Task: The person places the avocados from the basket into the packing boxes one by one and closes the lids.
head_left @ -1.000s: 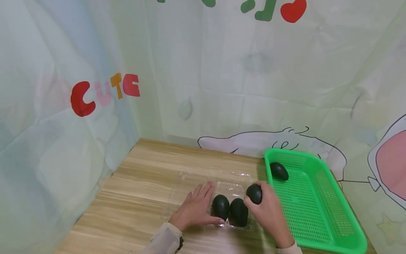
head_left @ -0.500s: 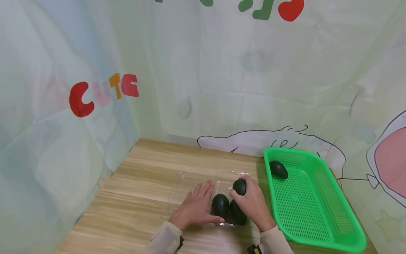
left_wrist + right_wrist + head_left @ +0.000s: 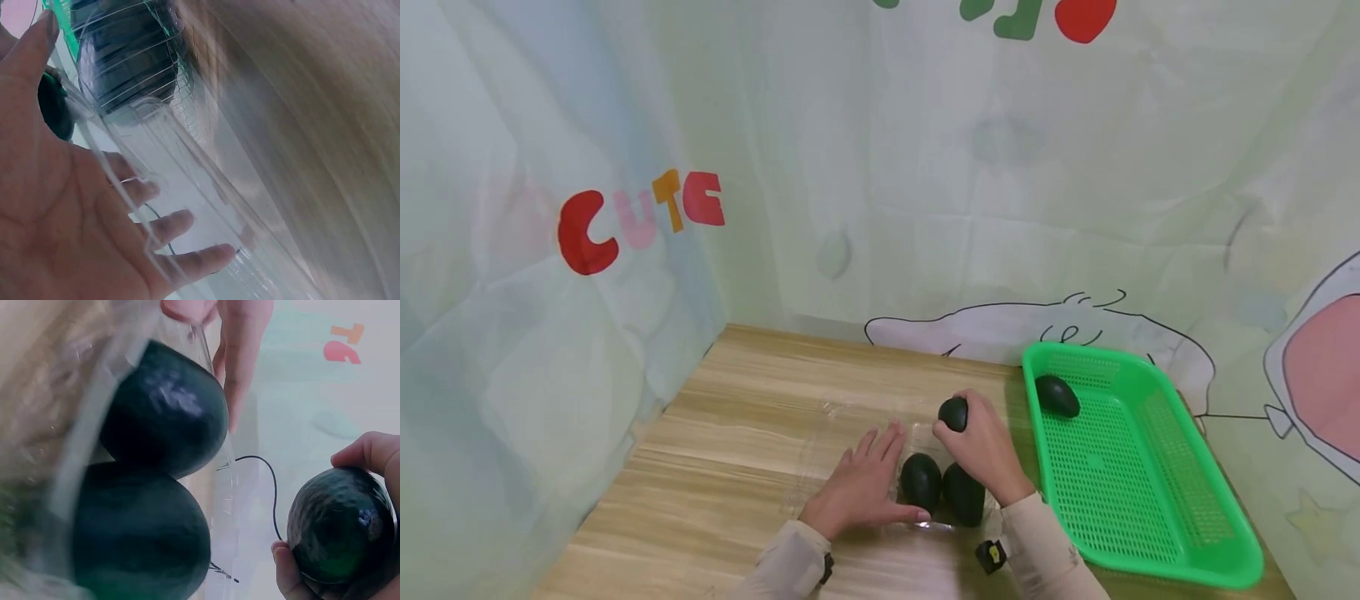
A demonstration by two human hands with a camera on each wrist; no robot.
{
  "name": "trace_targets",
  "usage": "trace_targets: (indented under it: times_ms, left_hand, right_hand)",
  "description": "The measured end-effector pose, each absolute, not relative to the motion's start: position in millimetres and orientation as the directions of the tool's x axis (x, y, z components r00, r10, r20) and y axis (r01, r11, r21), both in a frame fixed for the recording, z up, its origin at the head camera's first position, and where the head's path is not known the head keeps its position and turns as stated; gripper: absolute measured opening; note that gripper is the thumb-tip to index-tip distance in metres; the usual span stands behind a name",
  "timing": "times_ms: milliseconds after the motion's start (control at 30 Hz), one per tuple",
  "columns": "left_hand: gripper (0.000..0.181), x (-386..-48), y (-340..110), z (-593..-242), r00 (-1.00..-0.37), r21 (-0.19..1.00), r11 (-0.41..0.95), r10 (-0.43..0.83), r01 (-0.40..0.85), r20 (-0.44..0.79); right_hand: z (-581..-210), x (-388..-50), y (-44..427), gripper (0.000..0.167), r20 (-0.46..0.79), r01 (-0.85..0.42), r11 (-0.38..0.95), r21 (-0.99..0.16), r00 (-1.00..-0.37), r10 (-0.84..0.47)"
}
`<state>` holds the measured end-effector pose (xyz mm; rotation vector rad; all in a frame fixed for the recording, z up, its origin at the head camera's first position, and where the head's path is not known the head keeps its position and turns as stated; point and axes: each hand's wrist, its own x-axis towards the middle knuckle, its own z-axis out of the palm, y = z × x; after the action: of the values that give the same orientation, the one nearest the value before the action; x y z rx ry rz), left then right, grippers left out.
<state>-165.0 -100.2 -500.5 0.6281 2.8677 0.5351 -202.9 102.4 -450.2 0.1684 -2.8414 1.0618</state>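
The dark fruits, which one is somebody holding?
The dark fruit that the right hand grips. Two other fruits sit in the clear plastic box, and the fourth fruit lies in the green basket.

Avocados [image 3: 921, 483] are blackish green, the basket [image 3: 1112, 475] bright green, the table [image 3: 737, 417] wood-grained brown

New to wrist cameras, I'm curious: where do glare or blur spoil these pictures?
Head view: the clear plastic container nearly vanishes against the brown wooden table, save for faint glints; left wrist: the table's grain is smeared; right wrist: pale highlights sit on the upper dark green, egg-shaped fruit in the container, whose near wall looks blurred.
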Motion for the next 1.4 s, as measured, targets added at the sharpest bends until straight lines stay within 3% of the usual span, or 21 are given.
trace_targets:
  times_ms: [500, 833, 1133, 1400]
  left_hand:
    - [0.123, -166.1, -100.2, -501.5, -0.894, 0.367, 0.843, 0.443, 0.393, -0.061]
    - [0.123, -165.7, -100.1, -500.6, -0.892, 0.368, 0.838, 0.450, 0.404, -0.048]
    - [0.122, -164.0, -100.2, -500.2, -0.896, 0.381, 0.836, 0.442, 0.395, -0.041]
    - [0.123, -164.2, -99.9, -498.9, -0.896, 0.386, 0.834, 0.441, 0.394, -0.039]
  right_hand:
    - [-444.2, -241.8, 100.3, 0.058, 0.060, -0.096, 0.754, -0.650, -0.995, -0.075]
    - [-457.1, -261.9, 98.1, 0.065, -0.068, -0.013, 0.787, -0.616, -0.995, -0.069]
    - [-460.6, -259.1, 83.7, 0.083, -0.112, 0.039, 0.790, -0.612, -0.993, -0.038]
    - [-469.9, -249.3, 71.8, 0.085, -0.145, 0.071, 0.795, -0.603, -0.989, -0.022]
